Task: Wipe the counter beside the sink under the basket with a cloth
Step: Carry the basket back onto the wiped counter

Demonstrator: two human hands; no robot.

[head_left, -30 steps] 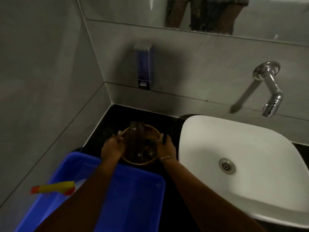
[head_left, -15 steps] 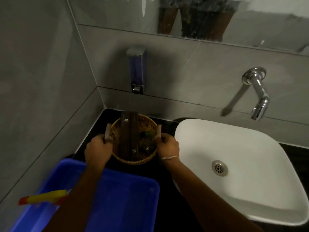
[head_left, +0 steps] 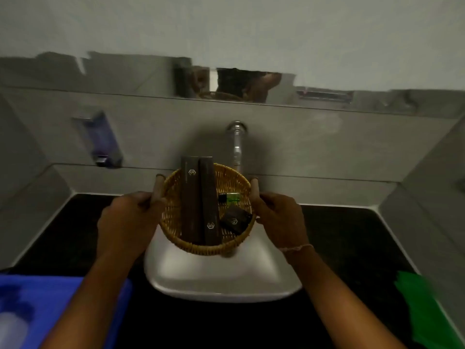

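Note:
A round wicker basket (head_left: 173,217) hangs in the air over the white sink (head_left: 221,275). It holds two long brown boxes, a small green item and a small dark packet. My left hand (head_left: 125,220) grips its left handle and my right hand (head_left: 281,220) grips its right handle. The black counter (head_left: 75,222) left of the sink, where the basket stood, lies bare. A green cloth (head_left: 425,313) lies on the counter at the right edge.
A blue plastic tub (head_left: 50,303) sits at the lower left on the counter. A chrome tap (head_left: 236,144) sticks out of the grey tiled wall behind the basket. A soap dispenser (head_left: 100,139) hangs on the wall at left. A mirror runs above.
Both hands have lifted the basket off the left counter and carried it right, over the sink. The view has swung right, showing the green cloth.

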